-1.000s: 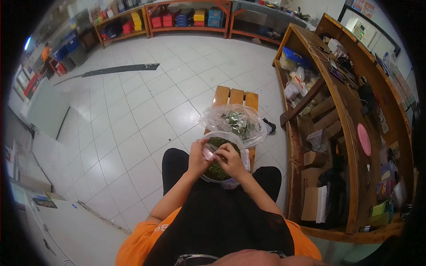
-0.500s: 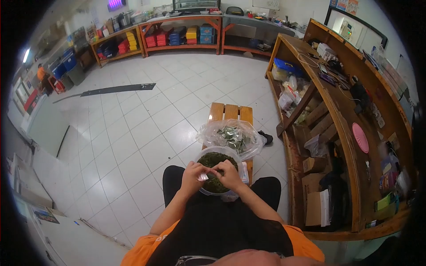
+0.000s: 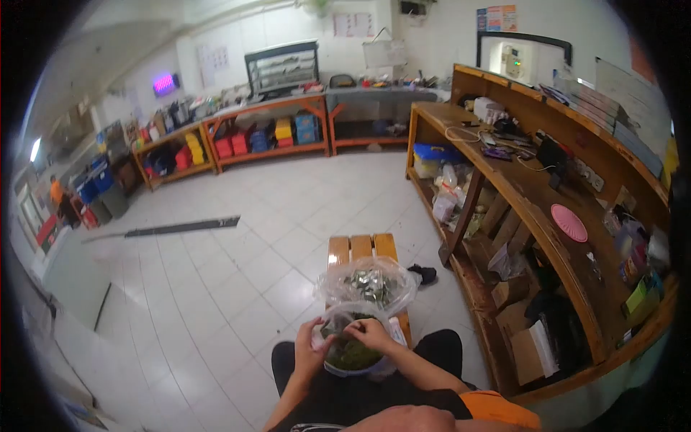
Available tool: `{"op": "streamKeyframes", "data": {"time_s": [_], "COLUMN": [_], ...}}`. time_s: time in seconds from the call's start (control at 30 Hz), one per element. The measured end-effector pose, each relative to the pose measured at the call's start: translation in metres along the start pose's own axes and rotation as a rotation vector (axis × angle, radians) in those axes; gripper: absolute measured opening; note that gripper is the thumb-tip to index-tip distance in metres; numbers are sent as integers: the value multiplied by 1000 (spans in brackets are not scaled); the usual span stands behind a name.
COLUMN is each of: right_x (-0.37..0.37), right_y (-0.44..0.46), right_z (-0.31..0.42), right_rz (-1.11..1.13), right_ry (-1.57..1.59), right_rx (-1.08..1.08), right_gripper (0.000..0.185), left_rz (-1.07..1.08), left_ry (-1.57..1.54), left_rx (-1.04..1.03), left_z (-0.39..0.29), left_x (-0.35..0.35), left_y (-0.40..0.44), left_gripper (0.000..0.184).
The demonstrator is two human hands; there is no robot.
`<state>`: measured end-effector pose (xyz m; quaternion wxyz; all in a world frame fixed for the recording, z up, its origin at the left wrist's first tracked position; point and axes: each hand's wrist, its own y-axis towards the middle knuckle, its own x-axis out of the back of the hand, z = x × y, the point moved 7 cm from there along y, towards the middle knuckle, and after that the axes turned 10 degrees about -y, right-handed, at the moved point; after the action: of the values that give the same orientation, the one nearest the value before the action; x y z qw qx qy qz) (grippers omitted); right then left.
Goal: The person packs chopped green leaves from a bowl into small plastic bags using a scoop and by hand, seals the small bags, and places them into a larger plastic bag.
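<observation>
A round translucent tub (image 3: 348,372) sits between my knees at the near end of a slatted wooden bench, holding dark green, leafy-looking material (image 3: 356,354). At its left rim, my left hand (image 3: 309,347) has its fingers curled around what looks like a small clear plastic packet (image 3: 329,331); the blur hides its outline. My right hand (image 3: 373,335) is over the tub's right side, fingertips pinched together and pointing toward the left hand. What the pinch holds is too small to tell. Just beyond lies an open clear plastic bag (image 3: 327,289) with several small green-filled packets (image 3: 368,282).
The slatted bench (image 3: 361,247) extends ahead. A black object (image 3: 425,274) lies beside it. To the right stands a wooden counter (image 3: 529,191) with shelves and a pink plate (image 3: 569,222). Colored bins (image 3: 284,132) fill shelves at the back. A person (image 3: 57,193) is far left.
The camera view has tilted up, so the room sits lower in the picture. My hands, which met at the fingertips over the tub, have moved slightly apart.
</observation>
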<state>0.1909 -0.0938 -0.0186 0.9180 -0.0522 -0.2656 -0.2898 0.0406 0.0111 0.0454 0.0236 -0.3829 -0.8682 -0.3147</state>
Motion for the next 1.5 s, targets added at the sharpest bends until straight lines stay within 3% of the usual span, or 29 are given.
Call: {"op": "streamKeyframes", "data": {"time_s": [0.03,0.07,0.13,0.17,0.23,0.27,0.3,0.33,0.37,0.4,0.5,0.63,0.7,0.73,0.8,0.83,0.9,0.93,1.03,1.2,1.27,1.3,1.37,1.43,1.5], "right_x": [10,10,12,9,2,1,-2,0,-2,-6,-3,8,19,18,25,24,19,13,3,-5,-5,-6,10,11,11], "right_y": [4,11,13,11,6,-1,-11,-15,-19,-22,-19,-19,-21,-20,-15,-16,-15,-15,-14,-18,-21,-19,-19,-19,-23], "right_z": [-9,-26,-32,-33,-25,10,41,47,55,58,47,58,62,61,45,47,43,40,33,39,56,57,62,65,81], "right_rz": [-126,-229,-259,-256,-242,-163,-81,-76,-48,-21,-7,-43,-115,-106,-187,-175,-48,-54,-20,34,-11,-6,-256,-234,-301], "right_ry": [69,440,641,828,665,453,235,231,36,-157,-174,-172,-131,-128,52,61,89,67,78,23,-110,-110,-239,-200,-292], "right_rx": [-125,-275,-292,-326,-241,39,310,314,337,355,354,510,429,427,212,210,83,159,226,245,368,368,375,320,452], "right_gripper": [25,27,26,25,22,21,21,21,21,23,19,14,13,13,12,12,12,13,14,9,7,7,9,11,14], "left_rz": [-57,-45,-13,-5,159,174,170,241,315,379,468,390,140,132,-391,-394,-172,-35,97,169,236,233,71,69,22], "left_ry": [10,13,-527,-524,-1154,-1144,-1148,-1203,-1256,-1254,-1186,-897,-769,-769,71,83,151,113,18,123,451,451,531,557,534], "left_rx": [-12,-46,372,359,810,940,929,1006,1086,1080,984,920,708,714,73,82,11,28,130,76,-28,-22,-11,70,128], "left_z": [-1,2,43,54,88,78,83,78,71,64,39,67,68,65,13,7,-13,-20,-2,-6,-26,-25,-20,-8,-3], "left_x": [3,0,-12,-11,-42,-46,-49,-57,-64,-63,-60,-53,-34,-36,12,14,2,-10,-26,-19,-22,-21,-9,-5,0], "left_y": [1,1,-11,-16,-34,-41,-40,-44,-49,-51,-39,-40,-31,-33,-19,-19,-9,-3,-10,-3,-1,-1,-1,-5,-6], "left_gripper": [45,45,54,54,53,48,48,46,43,40,41,41,36,36,38,38,28,22,22,19,15,15,15,14,14]}}
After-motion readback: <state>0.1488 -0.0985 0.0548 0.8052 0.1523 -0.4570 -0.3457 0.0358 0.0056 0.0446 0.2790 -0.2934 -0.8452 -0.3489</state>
